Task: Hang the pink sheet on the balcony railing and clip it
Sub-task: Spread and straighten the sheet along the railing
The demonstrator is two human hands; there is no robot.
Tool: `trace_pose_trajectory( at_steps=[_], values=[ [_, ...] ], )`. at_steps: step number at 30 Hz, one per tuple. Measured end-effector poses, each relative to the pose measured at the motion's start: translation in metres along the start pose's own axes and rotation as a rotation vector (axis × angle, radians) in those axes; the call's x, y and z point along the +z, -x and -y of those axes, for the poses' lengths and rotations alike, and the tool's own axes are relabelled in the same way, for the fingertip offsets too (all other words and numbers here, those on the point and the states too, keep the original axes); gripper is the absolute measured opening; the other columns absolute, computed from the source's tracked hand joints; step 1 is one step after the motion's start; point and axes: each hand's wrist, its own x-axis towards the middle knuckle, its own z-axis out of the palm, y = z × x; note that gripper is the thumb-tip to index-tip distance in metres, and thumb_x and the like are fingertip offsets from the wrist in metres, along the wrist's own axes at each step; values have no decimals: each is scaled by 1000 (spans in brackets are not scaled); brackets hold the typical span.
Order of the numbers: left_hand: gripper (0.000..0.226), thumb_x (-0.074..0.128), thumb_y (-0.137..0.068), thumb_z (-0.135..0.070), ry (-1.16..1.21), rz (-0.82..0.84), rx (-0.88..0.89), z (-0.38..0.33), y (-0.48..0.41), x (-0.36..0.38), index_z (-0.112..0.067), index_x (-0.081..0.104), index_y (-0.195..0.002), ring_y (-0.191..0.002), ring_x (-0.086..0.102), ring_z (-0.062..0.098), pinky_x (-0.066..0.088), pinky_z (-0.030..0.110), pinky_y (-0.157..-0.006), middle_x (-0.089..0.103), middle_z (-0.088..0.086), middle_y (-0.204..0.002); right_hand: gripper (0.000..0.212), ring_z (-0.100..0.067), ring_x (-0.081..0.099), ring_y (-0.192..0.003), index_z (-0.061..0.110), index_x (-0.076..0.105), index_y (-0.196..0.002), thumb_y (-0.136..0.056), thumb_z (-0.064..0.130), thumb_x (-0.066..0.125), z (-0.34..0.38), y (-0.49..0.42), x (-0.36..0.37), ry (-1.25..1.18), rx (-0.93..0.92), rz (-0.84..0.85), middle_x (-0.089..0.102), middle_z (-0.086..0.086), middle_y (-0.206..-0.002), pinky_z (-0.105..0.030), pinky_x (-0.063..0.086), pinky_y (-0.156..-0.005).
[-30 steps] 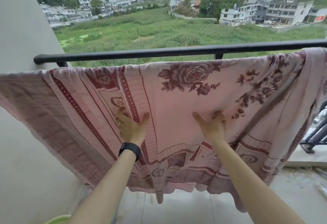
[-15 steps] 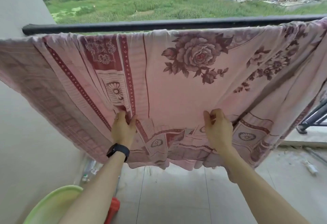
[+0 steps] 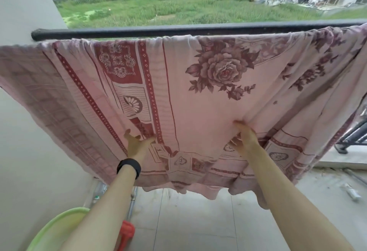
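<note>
The pink sheet [image 3: 198, 111] is draped over the black railing [image 3: 178, 31]. Its lower part is touched by the left hand [image 3: 137, 145], fingers spread. The right hand [image 3: 245, 139] is blurred; whether cloth is pinched cannot be told.

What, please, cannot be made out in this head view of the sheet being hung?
Pink sheet: both ends cut off by the frame edges.
Right hand: motion blur hides its grip.
Railing: below the top rail, mostly hidden behind the sheet.
Red object: partly behind the left forearm, unidentifiable.
White item on the floor: too small to name.
</note>
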Motion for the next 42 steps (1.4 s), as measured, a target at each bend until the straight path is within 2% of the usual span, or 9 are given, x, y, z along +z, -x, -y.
trace_pose_trajectory(
  at_steps=[5, 11, 15, 20, 23, 26, 30, 37, 42],
  values=[
    [40, 74, -83, -45, -224, -43, 114, -7, -5, -5, -12, 63, -103, -94, 67, 29, 54, 44, -87, 71, 5, -97, 22, -20, 56, -70, 3, 67, -99, -86, 21, 74, -12, 11, -2, 286, -309, -176, 62, -2, -76, -31, 44, -65],
    [35, 68, -87, -44, -149, -240, 203, 48, 60, -24, -11, 57, -81, -75, 55, 24, 37, 17, -60, 58, 1, -74, 46, -24, 57, -64, 3, 58, -86, -84, 46, 75, -60, 66, -75, 683, -375, -321, 59, 0, -65, -16, 41, -52],
    [33, 70, -88, -36, -179, -395, 389, 46, 56, -38, -9, 56, -74, -67, 51, 23, 35, 28, -58, 60, 8, -70, 42, -20, 62, -78, 14, 61, -84, -80, 54, 75, -40, 63, -70, 584, -514, -304, 67, 1, -80, -35, 50, -69],
    [36, 60, -93, -43, -297, -312, 319, 77, 59, -24, -10, 52, -84, -71, 55, 31, 33, 32, -58, 60, 9, -75, 51, -32, 59, -80, 4, 56, -94, -94, 56, 55, -75, 47, -69, 881, -390, -303, 59, 0, -72, -37, 39, -68],
    [42, 55, -93, -52, -468, -226, 288, 79, 42, -21, -13, 47, -82, -73, 59, 34, 38, 34, -57, 59, 10, -76, 62, -39, 63, -92, 5, 56, -103, -94, 65, 46, -87, 29, -85, 1033, -282, -307, 67, -14, -94, -45, 49, -79],
    [45, 61, -87, -57, -495, -136, 235, 70, 31, -23, -15, 49, -99, -91, 61, 30, 51, 40, -75, 61, 4, -96, 75, -42, 52, -119, 5, 44, -126, -82, 61, 65, -77, 26, -80, 983, -286, -384, 51, -21, -130, -47, 43, -93],
    [76, 74, -80, -52, -347, -46, 254, 49, 23, -44, -21, 38, -140, -113, 48, 15, 45, 39, -98, 44, -6, -128, 89, -37, 24, -142, 6, 29, -147, -79, 36, 79, -65, 52, -59, 921, -665, -472, 24, -21, -155, -49, 27, -115],
    [71, 66, -89, -44, -297, -218, 293, -6, -33, -132, -19, 33, -146, -131, 41, 29, 38, 45, -108, 41, 9, -144, 44, -25, 39, -129, 12, 54, -129, -86, 14, 66, -58, 88, 97, 1082, -1169, 117, 49, -5, -139, -33, 38, -102],
    [79, 65, -88, -46, -268, -327, 300, -57, -74, -208, -21, 26, -151, -139, 34, 33, 35, 47, -111, 27, 12, -153, 44, -26, 45, -128, 12, 56, -128, -85, 15, 62, -44, 107, 217, 1215, -1425, 224, 52, -4, -137, -40, 48, -98]
  ],
)
